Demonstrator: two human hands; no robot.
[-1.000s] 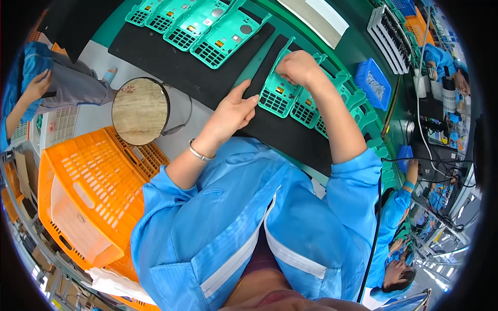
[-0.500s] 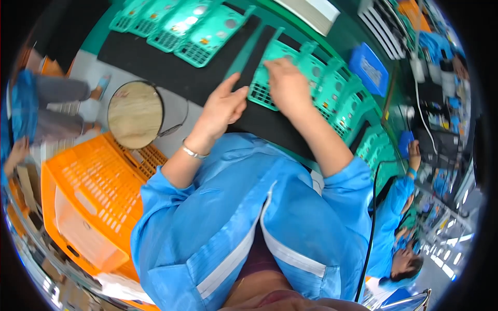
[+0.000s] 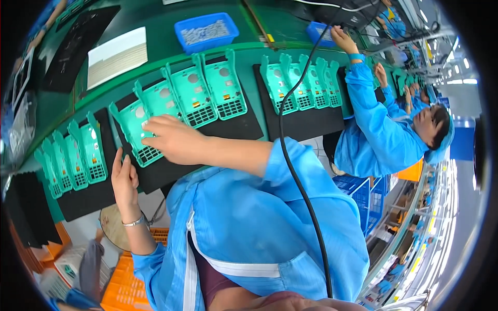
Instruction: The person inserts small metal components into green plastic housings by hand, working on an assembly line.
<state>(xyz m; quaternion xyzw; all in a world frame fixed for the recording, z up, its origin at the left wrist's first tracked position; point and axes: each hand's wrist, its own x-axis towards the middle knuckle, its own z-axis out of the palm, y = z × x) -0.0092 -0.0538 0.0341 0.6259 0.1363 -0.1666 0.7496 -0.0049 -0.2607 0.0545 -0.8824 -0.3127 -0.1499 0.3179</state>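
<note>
A row of several green plastic housings with gridded lower ends lies on a black mat [image 3: 249, 128] in front of me. My right hand [image 3: 176, 141] reaches over the leftmost housing [image 3: 148, 155], its fingers bent and close together at the surface. What the fingertips hold, if anything, is too small to make out. Beside that housing's left edge is my left hand [image 3: 124, 179], its index finger stretched up and the others loosely curled, with nothing visible in it. The rightmost housing [image 3: 224, 85] of the row carries a small orange part above its grid.
More green housings lie on mats to the left [image 3: 72, 158] and right [image 3: 303, 85]. A blue bin [image 3: 206, 32] of small pale parts stands behind, near a white tray [image 3: 117, 57]. A black cable [image 3: 306, 192] hangs before me. A co-worker [image 3: 376, 135] in blue sits at right.
My view has turned to the right, bringing the co-worker and the further housings into fuller sight. Both hands remain at the row's leftmost housing, the right one over it and the left beside it.
</note>
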